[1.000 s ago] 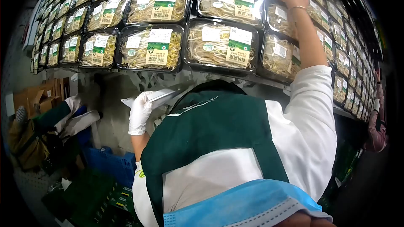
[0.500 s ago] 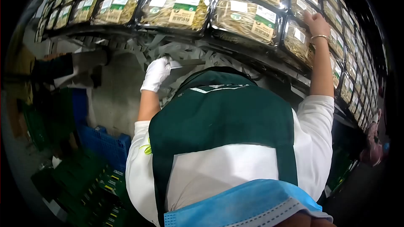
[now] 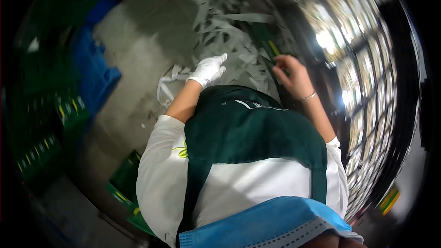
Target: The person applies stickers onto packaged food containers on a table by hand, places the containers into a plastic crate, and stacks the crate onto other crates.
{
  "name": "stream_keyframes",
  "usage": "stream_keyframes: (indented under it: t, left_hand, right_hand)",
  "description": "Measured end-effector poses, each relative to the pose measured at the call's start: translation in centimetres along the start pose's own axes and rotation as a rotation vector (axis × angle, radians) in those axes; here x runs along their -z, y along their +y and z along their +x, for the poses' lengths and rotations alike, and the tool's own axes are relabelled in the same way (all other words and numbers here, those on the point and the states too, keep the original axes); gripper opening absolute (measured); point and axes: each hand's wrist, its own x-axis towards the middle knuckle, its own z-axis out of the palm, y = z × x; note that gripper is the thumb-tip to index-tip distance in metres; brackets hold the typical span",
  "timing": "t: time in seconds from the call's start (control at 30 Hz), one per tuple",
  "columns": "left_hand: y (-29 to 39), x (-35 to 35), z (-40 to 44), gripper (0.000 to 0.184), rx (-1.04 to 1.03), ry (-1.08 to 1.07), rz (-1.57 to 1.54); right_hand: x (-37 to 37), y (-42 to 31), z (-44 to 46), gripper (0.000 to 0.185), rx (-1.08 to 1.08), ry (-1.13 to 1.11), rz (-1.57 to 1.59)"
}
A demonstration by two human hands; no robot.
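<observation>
Beyond the apron, the right hand was held bare, fingers bent, thumb apart, nothing seen between. To its left, the gloved left hand was held with thumb and forefinger slightly parted; whether anything was gripped could not be told. Rows of packs, blurred, were ranged rightward, best handled level. Farther, strips were strewn, best kept untangled from fingers.

Glare on blurred packs, dark fisheye edges
</observation>
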Motion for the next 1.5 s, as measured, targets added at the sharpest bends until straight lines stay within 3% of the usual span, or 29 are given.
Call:
stream_keyframes:
  t: [0.1, 0.2, 0.33, 0.37, 0.47, 0.5, 0.57, 0.6, 0.63, 0.67, 0.73, 0.8, 0.83, 0.87, 0.9, 0.97, 1.0, 1.03, 1.07, 1.1, 1.13, 1.2, 1.23, 1.3, 1.33, 1.4, 1.5]
  left_hand:
    - [-3.0, 0.7, -6.0, 0.038, 0.266, 0.049, -0.168]
    - [-6.8, -0.3, -10.3, 0.038, 0.317, 0.151, -0.269]
    - [-10.4, -1.2, -15.5, 0.036, 0.546, 0.226, -0.549]
    - [-10.9, -1.4, -16.3, 0.035, 0.577, 0.286, -0.397]
    - [-13.5, -2.1, -18.7, 0.033, 0.709, 0.211, -0.464]
    - [-14.4, -2.9, -19.0, 0.034, 0.676, 0.313, -0.445]
    - [-15.7, -3.4, -19.1, 0.031, 0.705, 0.405, -0.573]
    - [-16.1, -3.2, -18.8, 0.030, 0.756, 0.423, -0.672]
    - [-16.2, -2.1, -18.4, 0.029, 0.717, 0.431, -0.508]
    - [-17.4, -2.8, -18.0, 0.029, 0.699, 0.495, -0.589]
    - [-17.2, 0.1, -16.8, 0.029, 0.869, 0.430, -0.712]
    - [-20.0, -0.8, -16.2, 0.028, 0.849, 0.402, -0.656]
    - [-20.3, 0.6, -15.6, 0.030, 0.991, 0.310, -0.689]
    - [-20.5, 2.1, -14.5, 0.031, 1.126, 0.219, -0.717]
    - [-21.9, 0.4, -14.3, 0.034, 1.146, 0.290, -0.759]
    - [-23.8, 1.8, -12.6, 0.034, 1.285, 0.170, -0.849]
    - [-25.0, 1.6, -11.6, 0.033, 1.228, 0.321, -1.053]
    - [-26.4, 4.6, -8.7, 0.032, 1.302, 0.259, -1.473]
    - [-27.4, 5.6, -8.7, 0.032, 1.323, -0.159, -0.968]
    - [-29.0, 5.6, -8.4, 0.032, 1.491, 0.073, -1.588]
    - [-28.0, 8.2, -7.1, 0.033, 1.568, 0.412, -1.568]
    - [-30.2, 8.4, -6.8, 0.036, 1.633, 0.493, -1.833]
    - [-30.5, 8.6, -6.0, 0.036, 1.653, 0.470, -1.830]
    - [-31.7, 9.8, -2.9, 0.039, 1.765, 0.123, -1.546]
    - [-32.4, 10.1, -2.1, 0.039, 1.765, 0.110, -1.537]
    - [-32.9, 10.4, -2.4, 0.040, 1.992, -0.021, -1.624]
    - [-33.4, 11.7, -2.1, 0.038, 1.997, 0.040, -1.470]
  right_hand:
    - [-4.8, -0.6, 3.5, 0.021, 0.069, -0.230, 0.023]
    - [-8.9, -0.4, 6.3, 0.022, -0.063, -0.432, -0.076]
    - [-13.9, -1.2, 12.5, 0.022, -0.059, -0.518, -0.140]
    - [-14.9, -1.5, 14.3, 0.022, -0.060, -0.500, -0.152]
    - [-17.2, -0.6, 19.8, 0.022, -0.091, -0.445, -0.158]
    - [-17.7, 0.2, 22.1, 0.022, -0.139, -0.426, -0.143]
    - [-18.8, 3.3, 26.9, 0.019, -0.435, -0.397, 0.156]
    - [-18.6, 3.2, 29.4, 0.017, -0.532, -0.344, 0.153]
    - [-19.1, 6.1, 31.9, 0.017, -0.561, -0.272, 0.287]
    - [-19.5, 8.6, 34.6, 0.017, -0.658, -0.190, 0.536]
    - [-20.4, 14.3, 40.9, 0.017, -0.856, -0.035, 0.572]
    - [-20.6, 16.0, 46.6, 0.017, -0.895, 0.195, 0.618]
    - [-20.8, 19.2, 50.1, 0.016, -1.008, 0.256, 0.666]
    - [-21.3, 21.0, 53.3, 0.014, -1.007, 0.411, 0.641]
    - [-21.5, 22.3, 56.5, 0.013, -1.043, 0.478, 0.585]
    - [-22.2, 26.4, 61.2, 0.013, -1.124, 0.555, 0.511]
    - [-22.3, 28.9, 63.4, 0.014, -1.109, 0.619, 0.506]
    - [-22.5, 31.5, 65.6, 0.015, -1.092, 0.682, 0.499]
    - [-22.7, 33.5, 67.3, 0.014, -1.099, 0.715, 0.474]
    - [-22.9, 34.9, 69.0, 0.014, -1.131, 0.706, 0.438]
    - [-23.1, 36.3, 70.6, 0.014, -1.171, 0.693, 0.390]
    - [-23.3, 38.9, 73.3, 0.014, -1.261, 0.623, 0.285]
    - [-23.6, 40.5, 74.3, 0.013, -1.288, 0.594, 0.233]
    - [-24.4, 43.7, 75.6, 0.017, -1.265, 0.603, 0.134]
    - [-24.6, 45.2, 76.0, 0.017, -1.275, 0.610, 0.133]
    - [-25.1, 45.2, 77.0, 0.046, -1.263, 0.651, 0.139]
    - [-24.7, 41.9, 77.9, 0.046, -1.236, 0.683, 0.017]
